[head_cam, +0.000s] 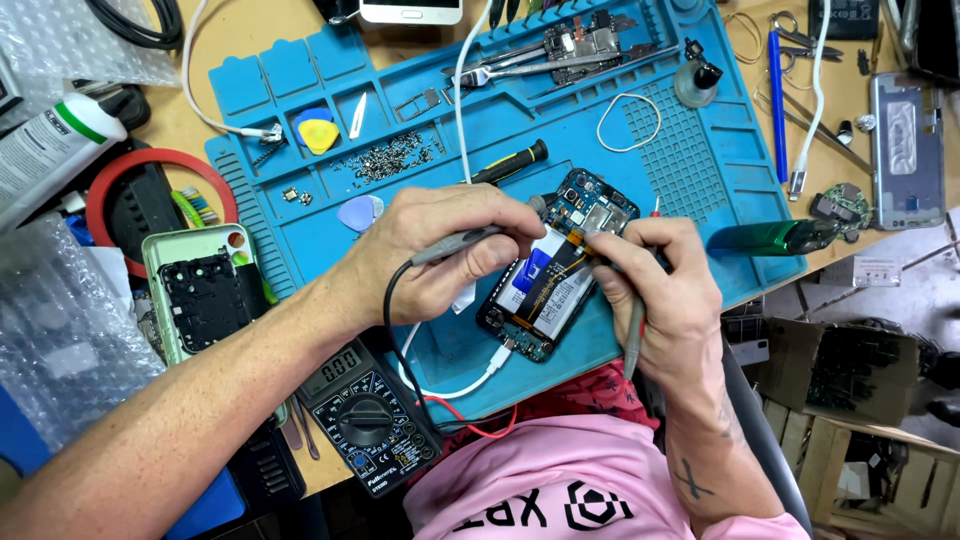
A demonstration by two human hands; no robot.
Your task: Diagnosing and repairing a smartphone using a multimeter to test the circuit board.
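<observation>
Two hands meet over an opened phone on a blue silicone repair mat (690, 160), the widest thing on the desk, its moulded pockets holding loose screws, picks and a circuit board. That mat looks soft and grippy, so a part laid on it should stay where it is put.

Next in size, the opened phone (555, 275) lies slantwise near the mat's front edge, back cover off, battery and upper board bare, a white cable plugged into its lower end. It is probably light and stiff as a whole but fragile inside (the orange flex strip across the battery would tear easily, and the battery should not be pressed or pricked), so I judge its bare outer frame edges the safest place to take hold.

Beside the mat's front left corner sits a black multimeter (365, 418), its black and red leads running up to the hands.

The left hand (440, 250) is closed around a grey test probe (470, 240), fingers wrapped along its shaft, tip aimed at the phone's upper board. The right hand (655, 290) is pinched shut on a second probe (633, 340), whose shaft hangs below the fist; its tip is hidden by the fingers. Both probes are thin, rigid and light, best gripped pen-like on the insulated barrel.
</observation>
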